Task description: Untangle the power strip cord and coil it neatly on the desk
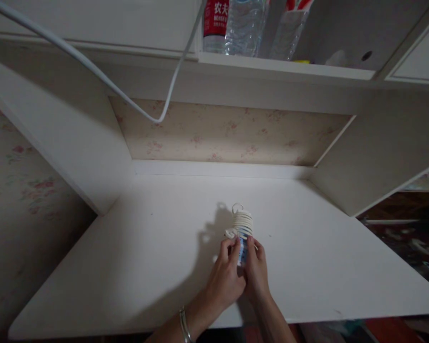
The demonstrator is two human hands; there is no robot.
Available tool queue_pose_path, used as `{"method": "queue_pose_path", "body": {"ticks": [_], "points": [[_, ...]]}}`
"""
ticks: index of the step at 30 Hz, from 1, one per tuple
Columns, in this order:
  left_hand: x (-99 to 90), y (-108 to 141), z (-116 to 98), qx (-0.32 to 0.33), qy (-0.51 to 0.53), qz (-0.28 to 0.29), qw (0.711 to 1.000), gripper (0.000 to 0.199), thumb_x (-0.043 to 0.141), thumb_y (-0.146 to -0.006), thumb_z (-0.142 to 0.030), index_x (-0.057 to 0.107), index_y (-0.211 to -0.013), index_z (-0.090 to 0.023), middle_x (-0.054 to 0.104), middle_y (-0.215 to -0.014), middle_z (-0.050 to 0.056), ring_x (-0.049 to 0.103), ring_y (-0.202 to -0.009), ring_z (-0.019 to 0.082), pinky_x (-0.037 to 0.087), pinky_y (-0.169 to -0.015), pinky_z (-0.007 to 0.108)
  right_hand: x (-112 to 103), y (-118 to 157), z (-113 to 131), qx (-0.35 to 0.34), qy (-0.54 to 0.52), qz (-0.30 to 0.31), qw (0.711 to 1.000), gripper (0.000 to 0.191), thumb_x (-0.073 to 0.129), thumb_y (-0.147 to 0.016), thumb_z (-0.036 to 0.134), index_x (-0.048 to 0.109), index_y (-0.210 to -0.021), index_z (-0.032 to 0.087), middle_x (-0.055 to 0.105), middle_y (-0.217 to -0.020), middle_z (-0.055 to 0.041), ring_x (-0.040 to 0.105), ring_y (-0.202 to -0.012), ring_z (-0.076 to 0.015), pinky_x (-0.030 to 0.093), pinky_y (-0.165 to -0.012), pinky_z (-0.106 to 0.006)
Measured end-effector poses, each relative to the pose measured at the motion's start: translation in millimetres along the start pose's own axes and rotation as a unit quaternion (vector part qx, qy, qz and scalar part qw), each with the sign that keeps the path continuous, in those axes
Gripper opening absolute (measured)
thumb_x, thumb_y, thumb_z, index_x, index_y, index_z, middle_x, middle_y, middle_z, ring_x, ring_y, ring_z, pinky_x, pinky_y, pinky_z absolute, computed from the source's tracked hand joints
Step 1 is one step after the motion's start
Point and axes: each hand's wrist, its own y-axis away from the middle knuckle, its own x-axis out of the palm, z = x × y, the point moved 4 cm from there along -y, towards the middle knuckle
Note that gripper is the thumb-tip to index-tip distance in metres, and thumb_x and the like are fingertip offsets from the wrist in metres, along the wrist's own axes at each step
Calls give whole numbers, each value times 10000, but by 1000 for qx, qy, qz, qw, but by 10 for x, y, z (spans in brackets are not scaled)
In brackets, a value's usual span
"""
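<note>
Both my hands grip a small blue-and-white cylinder (241, 252) above the front middle of the desk. White cord (243, 220) is wound in several coils round its far end, with a loose loop at the top and a small bunch sticking out on the left. My left hand (222, 278) is closed on the near left side, its thumb near the lowest coils. On the right side, my right hand (257, 269) is closed round the cylinder too, its thumb beside the cord. The hands cover the near end of the cylinder.
The white desk (157, 247) has upright side panels and a floral back wall (214, 133). Overhead, a shelf (289, 65) holds clear plastic bottles (246, 28), one with a red label. A white cable (103, 78) hangs down at the upper left.
</note>
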Motion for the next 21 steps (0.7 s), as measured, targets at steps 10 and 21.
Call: {"method": "queue_pose_path", "body": {"ticks": [10, 21], "points": [[-270, -131, 252, -9, -43, 52, 998, 534, 574, -814, -185, 437, -1326, -250, 414, -1315, 87, 535, -1130, 201, 461, -1008, 376, -322, -1226, 196, -63, -10, -37, 997, 538, 625, -740, 624, 582, -1031, 174, 683, -837, -19, 637, -658, -142, 505, -546, -223], [-509, -76, 691, -44, -119, 12, 992, 316, 486, -846, -132, 568, -1135, -228, 545, -1152, 78, 553, -1087, 202, 469, -984, 366, -1028, -2705, 693, -94, 121, -45, 987, 459, 656, -709, 567, 632, -908, 154, 670, -749, -87, 614, -548, -175, 486, -429, -258]]}}
